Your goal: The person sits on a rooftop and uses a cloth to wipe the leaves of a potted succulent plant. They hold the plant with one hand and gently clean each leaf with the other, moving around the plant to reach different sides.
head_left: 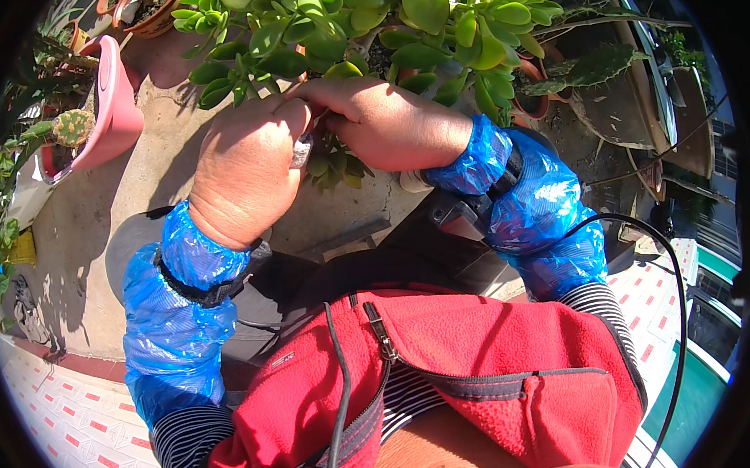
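My two hands meet at the near edge of a leafy succulent (424,6) with thick, glossy green leaves. The fingers of my left hand (247,173) are curled closed, and a small silvery, shiny thing (302,151) shows beside them; its kind is unclear. Bent inward from the other side, my right hand (391,126) has its fingertips close to the left ones, under the leaves. What the fingers pinch between them is hidden. A lower cluster of small leaves (339,167) hangs just below my hands. Blue plastic sleeve covers (182,326) wrap both forearms.
On the left, a pink planter (114,107) holds a cactus (73,128). Terracotta pots (532,93) and a spiny flat-stemmed plant (598,64) stand at the right. A black cable (682,304) loops past my right arm. Concrete floor (83,247) lies around the plants.
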The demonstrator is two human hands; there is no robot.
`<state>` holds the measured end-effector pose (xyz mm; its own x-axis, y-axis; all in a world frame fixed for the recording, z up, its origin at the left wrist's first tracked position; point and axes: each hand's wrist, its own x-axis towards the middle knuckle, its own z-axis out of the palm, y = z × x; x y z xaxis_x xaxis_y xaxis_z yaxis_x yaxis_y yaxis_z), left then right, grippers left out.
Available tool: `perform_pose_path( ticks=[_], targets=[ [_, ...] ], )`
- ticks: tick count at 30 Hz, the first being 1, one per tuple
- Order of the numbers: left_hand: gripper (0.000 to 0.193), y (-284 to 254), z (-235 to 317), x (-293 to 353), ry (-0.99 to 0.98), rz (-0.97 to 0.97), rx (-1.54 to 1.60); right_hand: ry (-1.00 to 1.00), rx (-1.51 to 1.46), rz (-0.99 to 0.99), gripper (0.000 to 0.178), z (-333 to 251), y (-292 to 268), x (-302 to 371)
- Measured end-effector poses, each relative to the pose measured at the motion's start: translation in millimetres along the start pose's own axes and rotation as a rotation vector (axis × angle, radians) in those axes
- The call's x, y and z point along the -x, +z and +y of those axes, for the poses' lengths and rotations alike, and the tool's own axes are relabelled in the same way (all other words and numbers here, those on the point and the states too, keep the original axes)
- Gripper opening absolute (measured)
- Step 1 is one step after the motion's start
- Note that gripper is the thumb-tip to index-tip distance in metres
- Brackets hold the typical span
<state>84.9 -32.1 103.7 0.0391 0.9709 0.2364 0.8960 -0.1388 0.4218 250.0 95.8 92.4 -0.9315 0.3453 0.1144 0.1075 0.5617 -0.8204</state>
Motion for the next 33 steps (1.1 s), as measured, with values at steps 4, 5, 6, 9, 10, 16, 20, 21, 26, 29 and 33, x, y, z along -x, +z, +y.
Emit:
perform_pose_path(
  ticks=[4, 5, 6, 9, 10, 16, 20, 21, 26, 29, 33],
  targets=[
    [0.019, -3.3, -2.7, -1.2, -0.022, 0.051, 0.023, 0.003, -0.063, -0.009, 0.042, 0.5, -3.1, -1.5],
    [0.021, -4.9, -3.1, -1.2, -0.034, 0.054, 0.042, 0.011, -0.072, -0.016, 0.043, -0.1, -3.7, -1.8],
    [0.022, -6.7, -3.4, -0.7, -0.024, 0.081, 0.031, -0.004, -0.087, -0.010, 0.043, -1.2, -4.0, -2.2],
    [0.026, -11.6, -5.7, -0.6, -0.038, 0.126, 0.006, 0.018, -0.150, -0.018, 0.043, -6.2, -6.1, -2.7],
    [0.027, -13.3, -8.5, -2.4, -0.062, 0.124, 0.006, 0.071, -0.181, -0.039, 0.043, -8.2, -7.9, -2.1],
    [0.030, -21.4, -16.3, -2.4, -0.132, 0.145, -0.085, 0.187, -0.134, -0.133, 0.044, -11.8, -15.0, -3.6],
    [0.031, -25.7, -20.3, -3.5, -0.108, 0.242, -0.084, 0.216, -0.109, -0.124, 0.041, -10.5, -15.1, -2.4],
    [0.031, -26.7, -20.8, -4.1, -0.114, 0.265, -0.077, 0.209, -0.106, -0.136, 0.039, -11.0, -15.8, -1.5],
    [0.031, -28.8, -16.3, -4.5, -0.182, 0.302, 0.068, 0.238, -0.050, -0.210, 0.031, -21.2, -29.4, 6.6],
    [0.031, -26.7, -11.0, -3.8, -0.211, 0.290, 0.161, 0.192, 0.003, -0.267, 0.033, -29.0, -39.4, 13.7],
    [0.027, -22.8, -8.1, -3.5, -0.218, 0.189, 0.149, 0.114, 0.052, -0.302, 0.036, -31.9, -46.1, 19.5]
  ],
)
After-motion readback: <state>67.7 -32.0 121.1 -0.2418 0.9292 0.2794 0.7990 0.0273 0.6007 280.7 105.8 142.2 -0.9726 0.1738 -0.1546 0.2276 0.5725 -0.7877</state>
